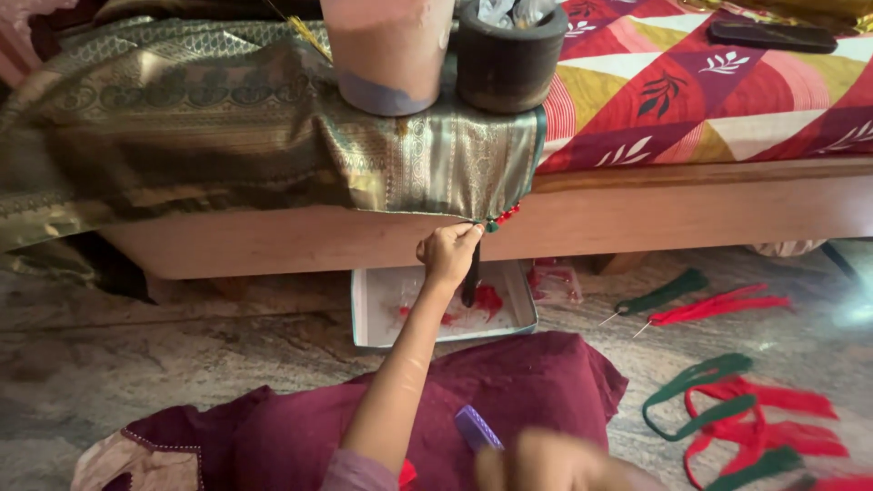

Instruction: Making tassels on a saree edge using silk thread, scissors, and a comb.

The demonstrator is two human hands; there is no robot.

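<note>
My left hand (pixel 448 253) reaches up to the hem of a green and gold silk cloth (pixel 227 127) that hangs over the wooden bed edge. Its fingers pinch the hem where a dark green tassel (pixel 472 277) hangs down, beside small red and green beads (pixel 502 218). My right hand (pixel 555 462) is low at the bottom edge and blurred. It seems to hold a small purple tool (pixel 475 427). A maroon garment (pixel 536 382) covers my lap.
A pink pot (pixel 386 55) and a dark stone mortar (pixel 509 59) stand on the cloth on the bed. An open white box (pixel 368 314) with red scraps lies under the bed edge. Red and green tassels (pixel 718 305) and thread loops (pixel 755 414) lie on the floor at right.
</note>
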